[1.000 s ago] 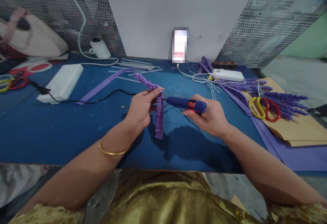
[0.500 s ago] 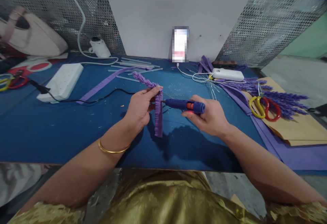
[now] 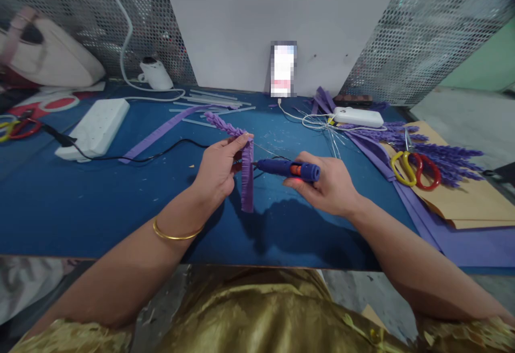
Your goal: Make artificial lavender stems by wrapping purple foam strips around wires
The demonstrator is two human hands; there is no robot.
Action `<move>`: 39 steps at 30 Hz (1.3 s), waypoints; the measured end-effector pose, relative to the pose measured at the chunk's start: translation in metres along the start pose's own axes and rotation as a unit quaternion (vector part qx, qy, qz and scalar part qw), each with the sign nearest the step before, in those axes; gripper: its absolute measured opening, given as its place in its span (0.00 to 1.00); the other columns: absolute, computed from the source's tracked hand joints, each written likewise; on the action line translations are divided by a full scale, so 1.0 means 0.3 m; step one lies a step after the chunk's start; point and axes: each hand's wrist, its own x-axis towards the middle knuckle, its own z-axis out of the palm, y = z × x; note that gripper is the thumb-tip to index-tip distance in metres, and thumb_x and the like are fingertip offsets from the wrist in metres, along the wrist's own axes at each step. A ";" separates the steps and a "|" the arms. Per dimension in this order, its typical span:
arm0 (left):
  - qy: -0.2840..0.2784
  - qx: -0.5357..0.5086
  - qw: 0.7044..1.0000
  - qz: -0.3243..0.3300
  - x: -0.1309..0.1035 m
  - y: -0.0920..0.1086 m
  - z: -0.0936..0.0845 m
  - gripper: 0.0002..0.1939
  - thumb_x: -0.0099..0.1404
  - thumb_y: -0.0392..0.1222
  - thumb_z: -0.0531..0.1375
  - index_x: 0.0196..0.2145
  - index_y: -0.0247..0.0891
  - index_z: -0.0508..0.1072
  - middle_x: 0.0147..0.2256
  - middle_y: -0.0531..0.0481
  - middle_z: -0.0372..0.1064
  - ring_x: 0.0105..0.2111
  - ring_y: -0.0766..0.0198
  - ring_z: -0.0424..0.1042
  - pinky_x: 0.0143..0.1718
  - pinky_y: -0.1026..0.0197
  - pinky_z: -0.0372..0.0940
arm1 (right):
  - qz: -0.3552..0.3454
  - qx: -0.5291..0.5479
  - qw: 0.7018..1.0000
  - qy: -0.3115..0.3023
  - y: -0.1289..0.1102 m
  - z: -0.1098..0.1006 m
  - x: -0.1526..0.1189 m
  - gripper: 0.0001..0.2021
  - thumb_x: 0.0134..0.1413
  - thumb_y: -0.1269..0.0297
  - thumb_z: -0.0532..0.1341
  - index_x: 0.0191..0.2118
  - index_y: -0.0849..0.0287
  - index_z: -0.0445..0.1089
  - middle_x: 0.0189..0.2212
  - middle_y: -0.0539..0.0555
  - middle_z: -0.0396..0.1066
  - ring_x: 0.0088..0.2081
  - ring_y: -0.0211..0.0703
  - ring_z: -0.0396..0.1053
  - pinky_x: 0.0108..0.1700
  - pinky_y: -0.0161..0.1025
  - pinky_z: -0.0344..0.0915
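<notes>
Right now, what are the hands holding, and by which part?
The left hand pinches a purple flower spike at its near end, where a fringed strip hangs. The right hand grips a blue glue gun toward its rear, exact grip hidden.

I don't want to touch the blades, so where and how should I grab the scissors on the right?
Probably by the red loop and yellow loop, from the near side with your right hand, once off the glue gun: the loops lie nearest you, while the blades point away, toward the sprigs.
</notes>
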 end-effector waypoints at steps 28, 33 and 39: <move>0.013 -0.018 1.000 -0.019 0.013 -0.003 -0.005 0.11 0.47 0.38 0.73 0.29 0.32 0.81 0.26 0.51 0.71 0.25 0.71 0.64 0.25 0.68 0.58 | 0.280 0.498 0.805 0.161 0.166 -0.010 0.068 0.15 0.54 0.50 0.64 0.30 0.59 0.71 0.26 0.51 0.70 0.19 0.32 0.59 0.22 0.34 0.58; -0.033 0.017 0.998 -0.052 0.001 -0.017 -0.007 0.15 0.45 0.41 0.75 0.31 0.32 0.82 0.28 0.50 0.72 0.26 0.71 0.65 0.25 0.69 0.60 | 0.492 0.544 0.674 0.086 0.226 0.046 0.084 0.06 0.40 0.76 0.65 0.29 0.63 0.71 0.20 0.50 0.69 0.21 0.32 0.64 0.23 0.30 0.63; -0.057 0.034 0.994 -0.090 -0.029 -0.010 0.011 0.17 0.42 0.43 0.76 0.30 0.32 0.82 0.25 0.52 0.72 0.25 0.71 0.65 0.24 0.68 0.59 | 0.453 0.540 0.709 0.023 0.207 0.081 0.078 0.05 0.49 0.73 0.63 0.35 0.63 0.71 0.33 0.58 0.78 0.31 0.39 0.74 0.34 0.34 0.69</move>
